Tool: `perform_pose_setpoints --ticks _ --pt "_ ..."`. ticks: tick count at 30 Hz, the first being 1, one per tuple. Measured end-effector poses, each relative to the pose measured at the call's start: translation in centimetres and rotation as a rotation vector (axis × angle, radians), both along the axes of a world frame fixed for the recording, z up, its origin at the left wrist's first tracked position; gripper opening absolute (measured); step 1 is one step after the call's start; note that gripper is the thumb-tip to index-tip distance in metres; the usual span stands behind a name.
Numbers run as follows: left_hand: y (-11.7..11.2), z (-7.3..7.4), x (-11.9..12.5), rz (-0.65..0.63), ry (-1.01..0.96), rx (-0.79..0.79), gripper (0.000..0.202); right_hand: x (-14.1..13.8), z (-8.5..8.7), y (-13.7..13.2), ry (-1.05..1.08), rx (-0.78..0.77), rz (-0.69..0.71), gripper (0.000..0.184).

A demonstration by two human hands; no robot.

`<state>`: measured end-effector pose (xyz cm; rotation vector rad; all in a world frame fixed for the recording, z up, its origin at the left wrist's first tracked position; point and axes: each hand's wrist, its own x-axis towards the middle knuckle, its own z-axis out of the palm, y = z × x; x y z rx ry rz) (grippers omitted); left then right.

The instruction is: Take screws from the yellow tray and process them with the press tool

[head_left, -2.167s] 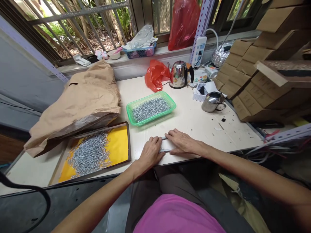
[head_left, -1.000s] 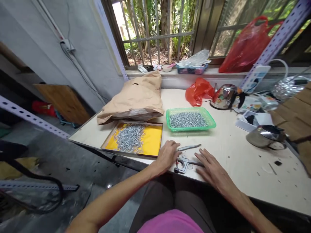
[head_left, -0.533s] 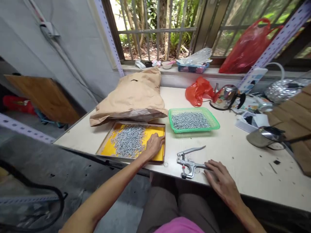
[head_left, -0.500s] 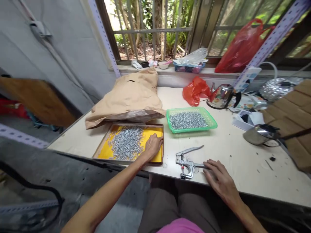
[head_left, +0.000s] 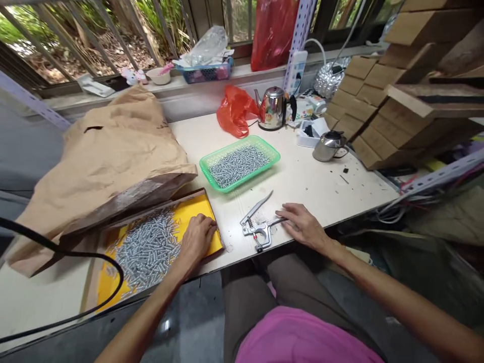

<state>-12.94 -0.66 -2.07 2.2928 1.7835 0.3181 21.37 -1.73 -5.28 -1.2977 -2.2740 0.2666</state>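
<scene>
My left hand (head_left: pixel 197 236) is in the shallow tray (head_left: pixel 207 201) with a yellow bottom, at its right end. Its fingers are bent and close together by the rim; whatever lies under them is hidden. Left of it in the tray is a pile of small silver metal pins or screws (head_left: pixel 149 252). My right hand (head_left: pixel 302 225) rests on the table with its fingers stretched out over a handle end of metal snap pliers (head_left: pixel 260 228). The pliers lie on the table, their jaws toward me and handles spread. Behind them, a green plastic basket (head_left: pixel 275 157) holds more such metal pieces.
A large brown paper bag (head_left: pixel 113 143) lies behind the tray. Further back are a red plastic bag (head_left: pixel 235 112), a steel kettle (head_left: pixel 273 108) and a small steel pot (head_left: pixel 328 147). Stacked cardboard boxes (head_left: pixel 401 121) rise at the right. A black cable (head_left: pixel 64 250) crosses the lower left.
The view has turned to the right, so the table things appear further left. Both hands keep about the same places, by the tray's right end and at the pliers' handle.
</scene>
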Motion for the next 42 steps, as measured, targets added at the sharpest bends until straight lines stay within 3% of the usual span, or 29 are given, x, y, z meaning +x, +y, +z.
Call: perform_pose_setpoints --ticks 2,4,7,9,12,15,20,25,31,36,42 --pt "-0.4 0.2 -0.2 -0.045 -0.001 -0.003 0.021 -0.7 1.2 0.2 -0.05 0.01 0.078 0.036" --pt "-1.0 0.4 -0.5 -0.049 -0.003 -0.005 0.019 -1.9 2.6 0.7 -0.138 0.043 0.273 0.036" --pt "-2.4 1.0 -1.5 0.063 0.064 0.015 0.016 -4.5 4.5 1.8 -0.305 0.109 0.62 0.031" --pt "-3.6 1.5 -2.1 0.172 0.138 0.032 0.016 -6.1 5.2 2.4 -0.403 0.126 0.774 0.023" --pt "-5.2 2.3 -2.3 0.256 0.181 0.044 0.014 -7.6 5.5 3.1 -0.498 0.158 0.904 0.012" --pt "-6.0 2.7 -1.8 0.225 0.175 0.034 0.017 -8.0 5.2 3.4 -0.539 0.22 0.971 0.011" --pt "-5.6 2.0 -1.6 0.164 0.177 0.006 0.023 -8.3 4.3 3.4 -0.391 0.193 1.0 0.01" --pt "-4.8 0.7 -2.6 0.176 0.193 -0.023 0.026 -9.8 2.6 3.7 -0.032 0.115 0.87 0.017" --pt "-4.5 0.6 -2.9 0.151 0.215 -0.046 0.025 -10.0 2.2 4.5 -0.097 0.127 0.99 0.019" --pt "-4.7 0.4 -3.0 0.152 0.182 0.009 0.027 -7.8 1.7 4.7 -0.017 0.075 0.829 0.026" --pt "-4.9 0.3 -3.0 0.139 0.151 0.067 0.031 -4.3 0.8 4.1 -0.153 0.18 0.673 0.029"
